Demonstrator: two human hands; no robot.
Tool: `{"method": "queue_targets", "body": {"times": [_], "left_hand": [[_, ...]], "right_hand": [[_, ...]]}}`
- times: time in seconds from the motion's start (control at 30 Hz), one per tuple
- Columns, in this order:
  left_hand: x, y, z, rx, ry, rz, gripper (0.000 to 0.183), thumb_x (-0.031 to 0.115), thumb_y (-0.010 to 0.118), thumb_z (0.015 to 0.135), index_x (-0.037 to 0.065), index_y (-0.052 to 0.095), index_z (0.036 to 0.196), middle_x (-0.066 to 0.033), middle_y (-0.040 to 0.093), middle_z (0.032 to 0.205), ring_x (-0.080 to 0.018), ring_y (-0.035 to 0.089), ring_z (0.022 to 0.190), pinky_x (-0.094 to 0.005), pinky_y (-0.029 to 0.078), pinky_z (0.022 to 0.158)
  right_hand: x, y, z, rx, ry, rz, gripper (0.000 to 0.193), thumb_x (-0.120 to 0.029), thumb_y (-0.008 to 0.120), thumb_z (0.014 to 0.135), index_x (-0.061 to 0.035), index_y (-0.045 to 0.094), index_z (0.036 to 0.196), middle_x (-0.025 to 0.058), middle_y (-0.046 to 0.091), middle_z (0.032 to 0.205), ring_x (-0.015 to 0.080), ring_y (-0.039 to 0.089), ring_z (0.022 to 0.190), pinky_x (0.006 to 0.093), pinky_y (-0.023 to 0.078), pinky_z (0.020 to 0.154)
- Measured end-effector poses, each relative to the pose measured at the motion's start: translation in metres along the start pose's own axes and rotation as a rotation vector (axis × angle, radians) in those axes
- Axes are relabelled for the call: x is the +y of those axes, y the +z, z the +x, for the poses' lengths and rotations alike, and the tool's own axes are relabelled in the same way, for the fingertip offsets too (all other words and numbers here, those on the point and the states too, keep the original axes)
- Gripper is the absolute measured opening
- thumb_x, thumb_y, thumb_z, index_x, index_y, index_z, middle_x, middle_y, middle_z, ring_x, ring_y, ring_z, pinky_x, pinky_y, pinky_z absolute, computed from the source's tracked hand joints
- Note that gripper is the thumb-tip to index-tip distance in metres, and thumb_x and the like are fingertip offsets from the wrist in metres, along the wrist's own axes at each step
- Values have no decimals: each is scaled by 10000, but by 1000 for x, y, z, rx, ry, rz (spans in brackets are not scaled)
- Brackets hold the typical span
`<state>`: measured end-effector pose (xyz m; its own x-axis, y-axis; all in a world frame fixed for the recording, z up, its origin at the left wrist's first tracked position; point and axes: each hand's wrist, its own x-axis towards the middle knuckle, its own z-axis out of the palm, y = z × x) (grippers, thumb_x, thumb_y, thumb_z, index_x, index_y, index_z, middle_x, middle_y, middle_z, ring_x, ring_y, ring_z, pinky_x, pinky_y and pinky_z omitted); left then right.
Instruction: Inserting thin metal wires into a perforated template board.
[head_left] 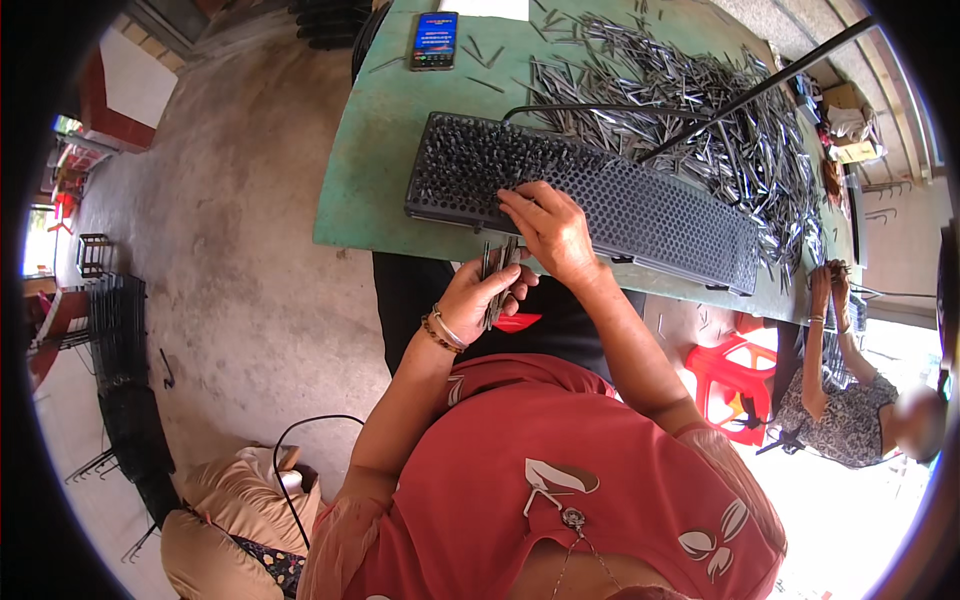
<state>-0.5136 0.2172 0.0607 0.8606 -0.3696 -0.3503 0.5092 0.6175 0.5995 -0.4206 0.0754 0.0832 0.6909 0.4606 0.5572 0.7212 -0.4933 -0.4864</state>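
Note:
A small bundle of thin dark metal rods is gripped in my left hand, just off the table's near edge. My right hand reaches over the near rim of a long black perforated tray, its thumb and fingertips pinched together at the holes; what they hold is too small to make out. The tray's left part is thickly filled with upright rods, while bare round holes show along its right part. Behind the tray, a big heap of loose metal rods spreads over the green table.
A lit phone lies at the table's far left. A black bar slants above the heap. At the right, another person's hands work at the table edge near a red stool. Tan sacks sit at lower left.

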Motion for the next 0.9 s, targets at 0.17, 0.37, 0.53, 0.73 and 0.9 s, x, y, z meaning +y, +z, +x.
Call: {"method": "queue_targets", "body": {"times": [0.17, 0.37, 0.53, 0.73, 0.9], "left_hand": [[0, 1, 2, -50, 3, 24, 316, 191, 544, 935, 25, 528, 1204, -90, 647, 980, -92, 600, 785, -233, 504, 603], [5, 12, 2, -40, 55, 39, 268, 189, 535, 941, 20, 549, 1149, -96, 653, 997, -93, 605, 789, -230, 507, 608], [6, 18, 10, -110, 34, 168, 222, 197, 531, 945, 21, 558, 1079, -92, 655, 980, -77, 590, 742, -208, 478, 562], [2, 27, 23, -79, -29, 179, 291, 248, 517, 955, 18, 555, 1128, -59, 622, 879, -43, 457, 592, -179, 355, 464], [-2, 21, 30, -45, -50, 91, 278, 261, 489, 967, 56, 537, 1149, -62, 623, 906, -28, 409, 571, -164, 302, 425]], "right_hand": [[-1, -4, 1, -48, 23, -20, 240, -64, 679, 781, -40, 666, 1019, 107, 604, 874, 264, 611, 727, 355, 499, 645], [-2, -23, -1, -83, 397, 427, 189, -170, 691, 833, 16, 686, 863, 94, 607, 808, 160, 562, 636, 288, 442, 566], [-3, -47, -6, -343, 516, 593, 202, -176, 692, 835, 26, 689, 856, 95, 612, 738, 130, 561, 640, 288, 446, 582], [11, -54, -13, -225, 716, 635, 224, -171, 664, 858, 49, 681, 898, 53, 635, 686, 84, 549, 605, 249, 435, 536], [11, -64, 1, -105, 805, 597, 225, -183, 638, 888, 36, 680, 920, 6, 591, 647, 51, 501, 566, 218, 402, 503]]}}
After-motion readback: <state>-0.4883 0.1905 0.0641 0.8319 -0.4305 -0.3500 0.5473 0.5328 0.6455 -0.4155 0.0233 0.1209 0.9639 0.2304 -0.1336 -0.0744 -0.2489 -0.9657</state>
